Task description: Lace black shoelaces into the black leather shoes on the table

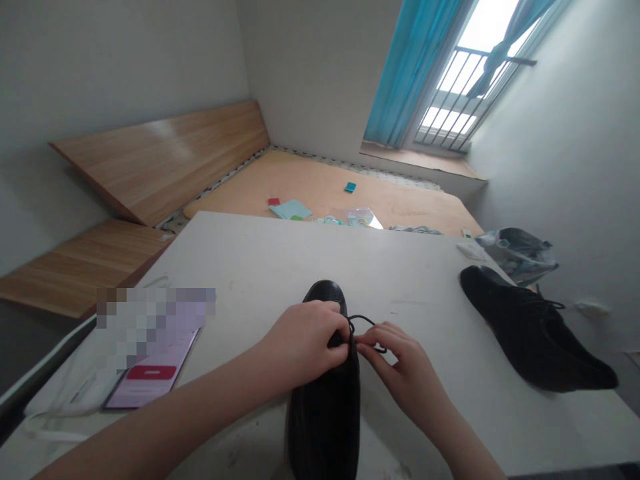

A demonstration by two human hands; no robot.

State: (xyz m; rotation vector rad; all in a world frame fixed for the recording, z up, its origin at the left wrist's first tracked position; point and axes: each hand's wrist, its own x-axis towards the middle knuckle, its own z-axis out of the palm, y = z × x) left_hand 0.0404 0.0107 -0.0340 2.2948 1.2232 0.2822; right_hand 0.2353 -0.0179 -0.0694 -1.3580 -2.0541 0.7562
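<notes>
A black shoe (324,427) stands on the white table in front of me, its toe pointing away. My left hand (313,340) lies across the top of the shoe, fingers curled closed on its edge by the lacing. At the shoe's right side, my right hand (400,357) pinches the black shoelace (364,318) between thumb and fingers. A loop of the lace arches above the right fingertips. The eyelets and the tips of my left fingers are mostly hidden. A second black shoe (530,333), laced, rests at the table's right side.
On the left of the white table (280,257) lie a phone (160,380) and a white pouch (75,400). A plastic bag (520,253) is beyond the right edge. Behind the table, a bed board (320,170) holds small items, including a light-blue packet (291,209).
</notes>
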